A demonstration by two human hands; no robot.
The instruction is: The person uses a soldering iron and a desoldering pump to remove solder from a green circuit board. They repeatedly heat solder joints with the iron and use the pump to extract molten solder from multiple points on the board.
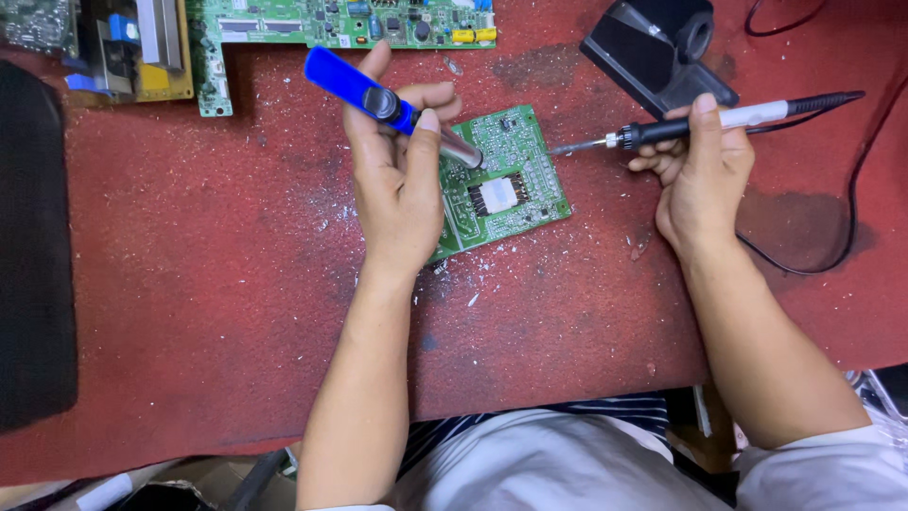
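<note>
1. The left hand [397, 175] rose from the lower edge of the view, forearm nearly upright, and its fingers and thumb were wrapped round a blue-handled desoldering pump [378, 99], held at a slant with the metal tip down on the small green circuit board [506, 180].
2. The right hand [700, 175] came in from the lower right, its fingers curled and thumb pressed along a soldering iron [700, 125], which lay nearly level with its tip pointing left, just beside the board's right edge; touching or not, I could not tell.
3. The small board lay flat on the red counter [208, 284], centre top, its left part hidden beneath the left hand.
4. Counted: two hands, one pump, one iron, one small board.
5. One larger green circuit board [322, 24] lay along the top edge, with one more board [123, 47], bearing blue and yellow parts, at the top left.
6. One black iron stand [653, 52] sat behind the iron, a black cable [851, 189] looped at the right, and a dark mat [33, 246] covered the left edge.
7. Pale flecks of debris were scattered about the small board.
</note>
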